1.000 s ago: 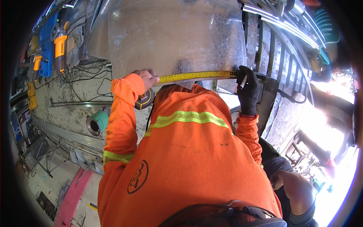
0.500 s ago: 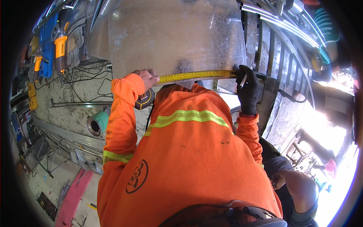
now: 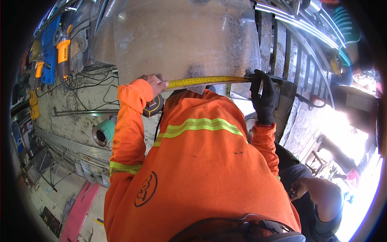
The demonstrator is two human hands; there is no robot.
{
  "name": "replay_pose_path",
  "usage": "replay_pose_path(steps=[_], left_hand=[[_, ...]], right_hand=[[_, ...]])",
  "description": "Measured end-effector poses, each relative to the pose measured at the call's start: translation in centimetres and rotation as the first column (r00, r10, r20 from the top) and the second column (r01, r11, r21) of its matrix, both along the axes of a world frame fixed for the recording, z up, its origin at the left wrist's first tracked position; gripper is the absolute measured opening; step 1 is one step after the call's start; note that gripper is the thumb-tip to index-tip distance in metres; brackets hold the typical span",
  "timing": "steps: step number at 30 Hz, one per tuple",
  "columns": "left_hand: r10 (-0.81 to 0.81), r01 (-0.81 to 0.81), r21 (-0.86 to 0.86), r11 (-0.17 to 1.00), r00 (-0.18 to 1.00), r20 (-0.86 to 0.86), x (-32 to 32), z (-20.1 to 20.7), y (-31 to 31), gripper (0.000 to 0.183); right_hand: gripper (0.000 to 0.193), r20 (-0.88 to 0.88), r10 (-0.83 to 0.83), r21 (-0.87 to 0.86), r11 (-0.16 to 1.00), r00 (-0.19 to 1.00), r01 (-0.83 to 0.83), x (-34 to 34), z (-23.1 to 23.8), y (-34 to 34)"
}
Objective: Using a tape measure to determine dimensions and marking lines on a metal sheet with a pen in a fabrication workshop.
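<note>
A yellow tape measure blade (image 3: 207, 82) stretches along the near edge of a large grey metal sheet (image 3: 181, 40). My bare left hand (image 3: 154, 84) is closed on the blade's left end, with the dark tape case (image 3: 153, 107) just below it. At the blade's right end is my right hand (image 3: 264, 99), in a black glove, its fingertips by the tape and the sheet's corner. Between its fingers shows a sliver of a slim pale pen-like stick (image 3: 261, 87), mostly hidden by the glove.
Slatted metal bars (image 3: 288, 56) and shiny tubes lie right of the sheet. Left stand an orange and grey power tool (image 3: 63, 52), cables on the floor and a green cylindrical object (image 3: 105, 131). Another person's arm (image 3: 320, 191) is close at my lower right.
My right hand has turned slightly at the tape's end, so less of the pale stick shows. The blade has tilted a little. My left hand keeps its hold.
</note>
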State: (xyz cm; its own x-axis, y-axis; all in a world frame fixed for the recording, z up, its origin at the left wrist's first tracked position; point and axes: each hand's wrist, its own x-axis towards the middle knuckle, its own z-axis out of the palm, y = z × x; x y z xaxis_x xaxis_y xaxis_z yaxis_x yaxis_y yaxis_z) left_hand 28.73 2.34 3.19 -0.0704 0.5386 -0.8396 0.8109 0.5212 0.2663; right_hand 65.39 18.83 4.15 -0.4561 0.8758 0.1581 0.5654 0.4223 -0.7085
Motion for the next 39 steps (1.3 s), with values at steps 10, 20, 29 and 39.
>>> replay_pose_path(steps=[10, 20, 29, 39], left_hand=[[-0.005, 0.005, -0.056, 0.998, 1.000, 0.006, 0.4, 1.6, 0.6, 0.058], [0.083, -0.083, -0.086, 0.993, 0.997, 0.004, 0.4, 1.4, 0.5, 0.055], [0.103, -0.105, 0.034, 0.994, 0.993, 0.061, -0.3, -0.1, -0.3, 0.064], [0.035, -0.033, -0.073, 0.997, 0.999, 0.029, -0.3, 0.1, 0.0, 0.056]], right_hand=[[0.037, 0.051, -0.012, 0.040, 0.999, 0.999, 0.010, -0.2, -0.6, 0.3], [0.035, 0.074, 0.002, 0.114, 0.993, 0.997, -0.011, -0.2, -1.3, 0.4], [0.029, 0.002, -0.025, 0.144, 0.989, 1.000, 0.024, -0.5, -1.8, 0.4], [0.042, 0.045, 0.017, 0.104, 0.994, 0.999, -0.022, -0.3, -0.8, 0.1]])
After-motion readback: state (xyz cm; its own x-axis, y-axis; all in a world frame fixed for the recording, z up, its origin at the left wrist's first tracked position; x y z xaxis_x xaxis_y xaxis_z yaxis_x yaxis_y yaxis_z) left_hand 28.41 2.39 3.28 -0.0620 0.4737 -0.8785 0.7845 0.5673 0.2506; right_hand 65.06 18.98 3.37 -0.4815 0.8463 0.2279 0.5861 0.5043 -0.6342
